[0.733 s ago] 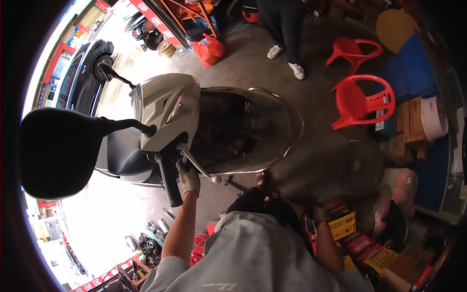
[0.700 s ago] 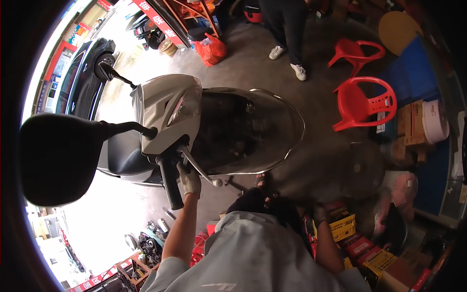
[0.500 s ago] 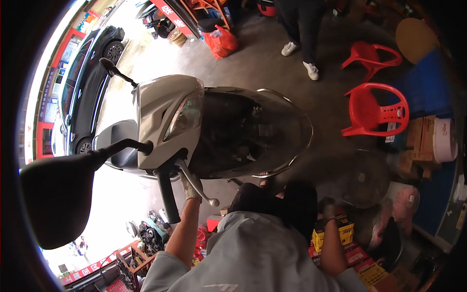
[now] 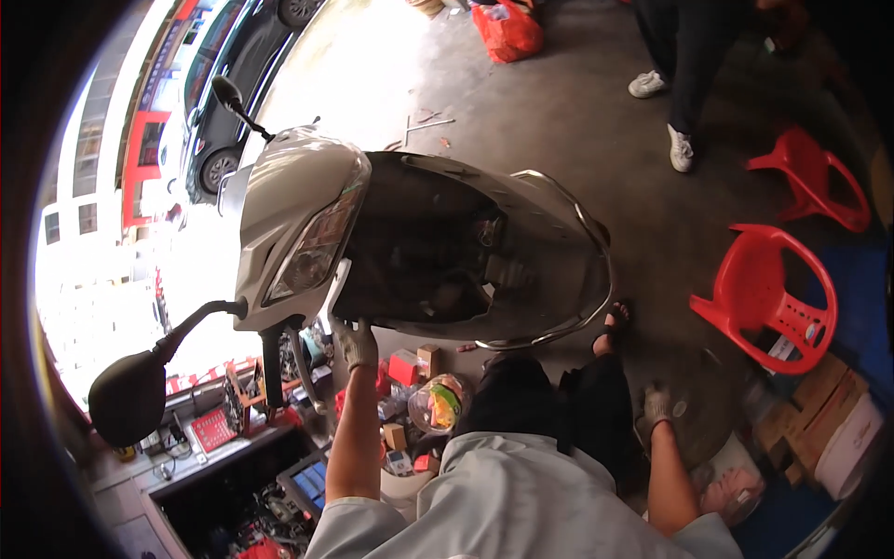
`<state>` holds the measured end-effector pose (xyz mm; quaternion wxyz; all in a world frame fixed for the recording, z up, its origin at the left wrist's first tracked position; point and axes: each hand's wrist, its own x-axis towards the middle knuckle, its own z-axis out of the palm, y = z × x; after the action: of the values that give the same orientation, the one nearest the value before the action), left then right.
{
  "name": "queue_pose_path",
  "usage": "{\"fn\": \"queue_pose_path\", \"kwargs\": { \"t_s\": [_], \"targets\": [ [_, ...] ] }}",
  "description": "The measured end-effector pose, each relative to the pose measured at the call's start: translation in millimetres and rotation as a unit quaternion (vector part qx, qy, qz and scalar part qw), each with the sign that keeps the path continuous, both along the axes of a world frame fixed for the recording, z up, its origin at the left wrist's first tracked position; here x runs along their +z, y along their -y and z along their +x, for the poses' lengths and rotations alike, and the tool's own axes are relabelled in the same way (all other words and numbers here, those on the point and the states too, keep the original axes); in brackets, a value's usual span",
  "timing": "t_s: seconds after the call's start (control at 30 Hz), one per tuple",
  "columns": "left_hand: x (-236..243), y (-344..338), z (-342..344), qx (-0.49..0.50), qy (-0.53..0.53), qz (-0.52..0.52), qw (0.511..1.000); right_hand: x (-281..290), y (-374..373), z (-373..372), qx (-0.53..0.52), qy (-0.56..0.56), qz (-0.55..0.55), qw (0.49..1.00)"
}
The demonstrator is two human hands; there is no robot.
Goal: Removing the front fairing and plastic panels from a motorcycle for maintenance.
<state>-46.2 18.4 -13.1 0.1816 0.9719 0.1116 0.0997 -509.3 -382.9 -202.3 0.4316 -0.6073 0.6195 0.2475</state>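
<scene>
My left hand (image 4: 356,345) has moved from beside the brake lever (image 4: 304,371) to the near edge of the scooter (image 4: 303,191), left of centre; lever's now clear. Can't tell that grip; right hand (image 4: 656,408), lower right, also unclear.

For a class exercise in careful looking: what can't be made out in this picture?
Head view:
Scooter: deeper parts inside its open front, lost in shadow.
Left hand: whether its fingers close on the scooter's edge, too small to tell.
Other person: upper body, cut off by the top edge.
Dark car: far end, cut off by the top edge.
</scene>
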Motion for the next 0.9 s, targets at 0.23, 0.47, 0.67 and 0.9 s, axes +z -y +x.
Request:
{"fn": "queue_pose_path", "kwargs": {
  "t_s": [0.23, 0.47, 0.67, 0.9],
  "targets": [
    [8.3, 64.5, -37.2, -0.057, -0.079, -0.097, 0.990, 75.4, 48.7, 113.9, 0.021, 0.106, 0.109, 0.988],
    [-40.4, 66.0, -5.9, -0.098, -0.077, -0.214, 0.969, 91.3, -15.4, 218.2, 0.236, 0.259, 0.094, 0.932],
    [-28.0, 89.3, -4.9, -0.058, -0.129, -0.389, 0.910, 116.1, -66.5, 304.4, 0.287, 0.353, 0.095, 0.885],
    [-23.1, 78.6, -7.3, -0.046, -0.139, -0.356, 0.923, 109.0, -119.8, 386.6, 0.388, 0.457, -0.048, 0.799]
  ]
}}
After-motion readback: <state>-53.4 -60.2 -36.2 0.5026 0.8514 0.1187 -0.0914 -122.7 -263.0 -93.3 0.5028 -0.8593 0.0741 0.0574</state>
